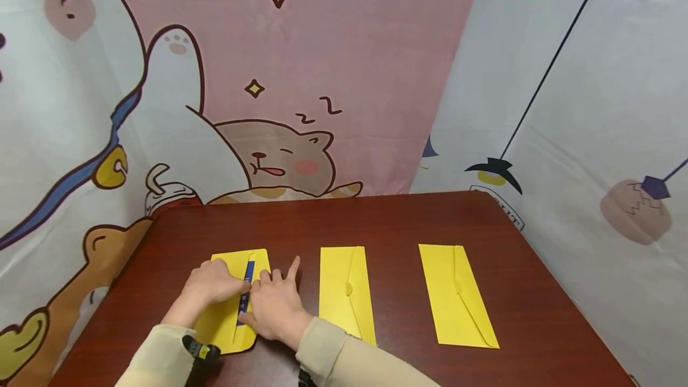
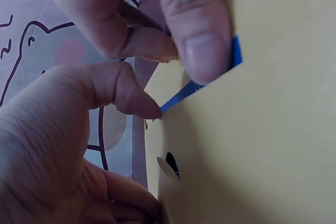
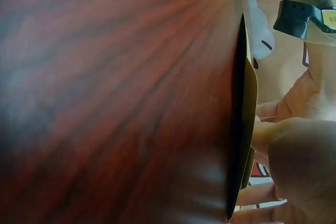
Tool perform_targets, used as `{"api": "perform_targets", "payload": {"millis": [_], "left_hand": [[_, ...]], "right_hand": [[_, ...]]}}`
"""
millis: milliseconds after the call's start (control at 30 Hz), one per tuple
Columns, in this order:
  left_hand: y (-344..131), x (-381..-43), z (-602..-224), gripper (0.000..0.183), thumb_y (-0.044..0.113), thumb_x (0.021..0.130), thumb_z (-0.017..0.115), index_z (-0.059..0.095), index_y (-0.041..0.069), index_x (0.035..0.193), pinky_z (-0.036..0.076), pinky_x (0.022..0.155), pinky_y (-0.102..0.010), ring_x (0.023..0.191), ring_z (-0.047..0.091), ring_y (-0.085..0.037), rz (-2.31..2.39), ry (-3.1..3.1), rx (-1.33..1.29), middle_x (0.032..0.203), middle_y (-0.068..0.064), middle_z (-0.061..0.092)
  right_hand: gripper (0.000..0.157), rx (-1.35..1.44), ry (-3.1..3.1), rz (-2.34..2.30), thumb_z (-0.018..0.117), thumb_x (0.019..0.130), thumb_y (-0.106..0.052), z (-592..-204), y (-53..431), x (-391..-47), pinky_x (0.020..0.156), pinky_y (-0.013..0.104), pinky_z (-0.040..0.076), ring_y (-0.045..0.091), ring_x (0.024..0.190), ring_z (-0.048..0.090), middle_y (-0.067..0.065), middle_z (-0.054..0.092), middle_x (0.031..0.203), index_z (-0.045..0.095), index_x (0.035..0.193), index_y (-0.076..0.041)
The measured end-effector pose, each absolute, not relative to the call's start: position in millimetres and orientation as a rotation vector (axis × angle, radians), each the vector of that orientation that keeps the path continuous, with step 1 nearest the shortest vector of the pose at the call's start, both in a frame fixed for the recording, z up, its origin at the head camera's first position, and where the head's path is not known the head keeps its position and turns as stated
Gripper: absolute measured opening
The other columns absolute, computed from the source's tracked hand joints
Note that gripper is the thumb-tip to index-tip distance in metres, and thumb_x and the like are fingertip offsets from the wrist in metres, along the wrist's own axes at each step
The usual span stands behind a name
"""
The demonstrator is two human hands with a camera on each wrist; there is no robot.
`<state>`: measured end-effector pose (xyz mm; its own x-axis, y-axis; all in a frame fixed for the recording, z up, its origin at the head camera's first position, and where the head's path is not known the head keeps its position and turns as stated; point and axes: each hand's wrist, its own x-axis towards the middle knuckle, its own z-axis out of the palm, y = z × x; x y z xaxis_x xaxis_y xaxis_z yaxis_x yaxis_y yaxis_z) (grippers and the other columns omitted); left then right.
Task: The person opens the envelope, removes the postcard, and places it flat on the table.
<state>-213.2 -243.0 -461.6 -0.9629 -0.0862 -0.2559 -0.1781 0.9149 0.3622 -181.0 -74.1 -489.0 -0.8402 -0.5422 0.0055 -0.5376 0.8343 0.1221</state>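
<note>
A yellow envelope [image 1: 219, 328] lies at the left of the table, with a blue printed piece [image 1: 250, 269] showing along its opening. My left hand [image 1: 211, 282] holds the envelope from its left side, thumb reaching over to the blue piece. In the left wrist view that thumb tip meets one end of the blue strip [image 2: 178, 97]. My right hand [image 1: 278, 308] rests over the envelope's right edge, fingers spread and straight, its thumb at the lower part of the blue piece. The right wrist view shows the envelope's edge [image 3: 251, 114] slightly raised from the table.
Two more yellow envelopes, a middle one [image 1: 335, 291] and a right one [image 1: 457, 303], lie flap side up on the brown table [image 1: 392, 220]. Behind it hangs a cloth [image 1: 344, 46] with cartoon animals. A dark wrist strap [image 1: 201, 348] circles the left sleeve.
</note>
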Motion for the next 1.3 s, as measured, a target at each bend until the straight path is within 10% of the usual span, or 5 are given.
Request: {"api": "perform_targets", "payload": {"millis": [300,533,1300], "left_hand": [[-245,-213,-466,0.052,0.043,0.076,0.082,0.063,-0.002,0.094,0.047,0.058,-0.036,0.066,0.058,-0.026,0.566,2.851,-0.172,0.075,-0.011,0.057],[-247,-212,-467,0.054,0.049,0.079,0.079,0.062,0.000,0.091,0.043,0.056,-0.035,0.065,0.056,-0.027,0.554,2.863,-0.156,0.074,-0.010,0.053],[-253,-214,-462,0.075,0.055,0.080,0.081,0.059,-0.010,0.111,0.054,0.064,-0.041,0.074,0.061,-0.029,0.592,2.840,-0.194,0.084,-0.013,0.058]], "right_hand": [[0.091,0.961,-2.977,-0.136,0.045,0.096,-0.081,-491,-69,-187,0.114,0.078,0.021,0.029,0.158,0.026,0.001,0.029,0.172,0.041,0.164,-0.021],[0.078,1.114,-3.018,-0.206,0.031,0.102,-0.078,-491,-64,-192,0.120,0.072,0.010,0.021,0.162,0.011,-0.013,0.015,0.174,0.031,0.167,-0.034],[0.077,1.109,-3.007,-0.304,0.029,0.102,-0.079,-487,-65,-190,0.120,0.073,0.006,0.016,0.159,0.021,-0.017,0.025,0.171,0.032,0.166,-0.038]]}}
